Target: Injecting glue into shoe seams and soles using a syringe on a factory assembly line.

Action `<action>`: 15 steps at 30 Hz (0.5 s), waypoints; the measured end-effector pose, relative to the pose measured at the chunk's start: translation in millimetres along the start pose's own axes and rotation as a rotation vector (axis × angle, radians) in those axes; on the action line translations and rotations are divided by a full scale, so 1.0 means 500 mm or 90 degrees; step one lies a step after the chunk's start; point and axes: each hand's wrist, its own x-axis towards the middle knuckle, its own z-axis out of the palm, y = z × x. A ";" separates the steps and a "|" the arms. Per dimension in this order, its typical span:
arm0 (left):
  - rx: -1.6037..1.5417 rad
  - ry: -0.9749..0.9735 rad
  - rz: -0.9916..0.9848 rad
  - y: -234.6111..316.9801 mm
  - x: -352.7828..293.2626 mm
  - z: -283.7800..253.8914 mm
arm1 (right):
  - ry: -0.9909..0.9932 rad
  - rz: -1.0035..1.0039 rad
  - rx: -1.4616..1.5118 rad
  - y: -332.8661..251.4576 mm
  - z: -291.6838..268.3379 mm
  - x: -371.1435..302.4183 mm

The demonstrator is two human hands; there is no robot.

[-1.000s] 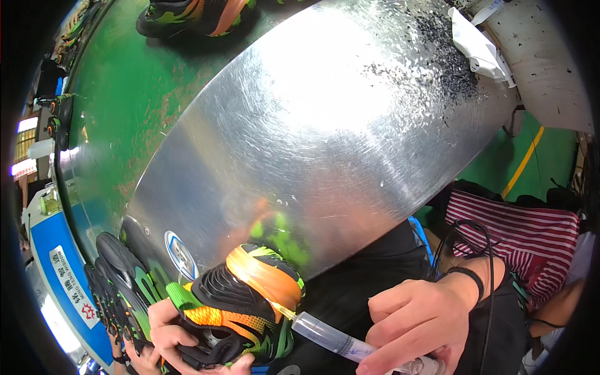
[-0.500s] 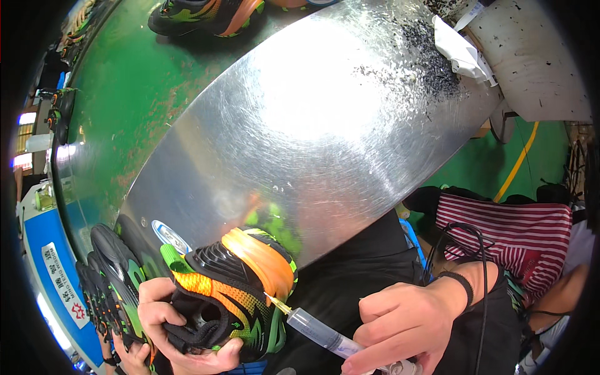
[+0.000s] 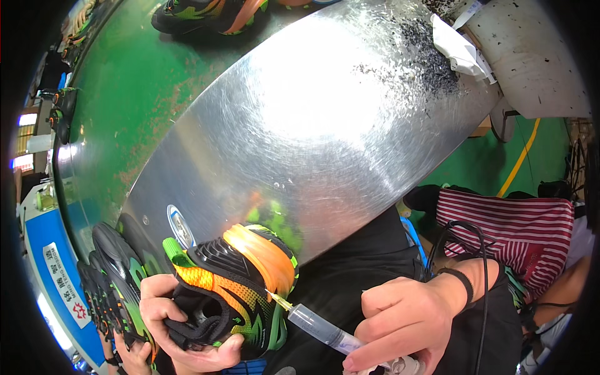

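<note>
A black sneaker (image 3: 250, 269) with orange and green parts is gripped at its collar by my left hand (image 3: 181, 328), fingers and thumb wrapped round the opening. Its orange and black heel side faces up and to the right. My right hand (image 3: 406, 322) is closed round the rear of a clear syringe (image 3: 322, 328). The syringe's needle, with a yellowish hub, points up-left, and its tip meets or nearly meets the shoe's side by the orange part. Part of the plunger end is hidden by my fingers.
A scratched metal tabletop (image 3: 206, 156) lies ahead, with black scraps (image 3: 431, 62) and a crumpled white cloth (image 3: 459, 50) at its far right. More sneakers (image 3: 206, 15) sit on the green surface beyond and at left (image 3: 115, 269). Someone in striped clothing (image 3: 506, 231) sits at right.
The shoe and my left hand have shifted very slightly. The needle tip stays at the same spot on the shoe's side, and my right hand barely moves.
</note>
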 end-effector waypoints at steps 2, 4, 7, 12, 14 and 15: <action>0.020 -0.003 0.002 -0.005 0.001 0.003 | 0.020 0.001 -0.005 0.002 0.003 -0.005; 0.022 -0.008 0.012 -0.009 0.000 0.003 | 0.025 -0.001 -0.005 0.005 0.004 -0.008; 0.021 -0.007 0.018 -0.009 -0.003 0.003 | -0.017 0.028 0.005 -0.007 -0.014 0.000; 0.006 -0.002 0.006 -0.011 0.006 0.008 | 0.041 0.005 0.022 0.008 -0.001 -0.005; 0.000 -0.003 0.011 -0.011 0.010 0.011 | 0.018 0.011 0.022 0.009 -0.006 -0.006; -0.001 -0.003 0.011 -0.011 0.016 0.011 | 0.018 0.011 0.021 0.009 -0.011 -0.004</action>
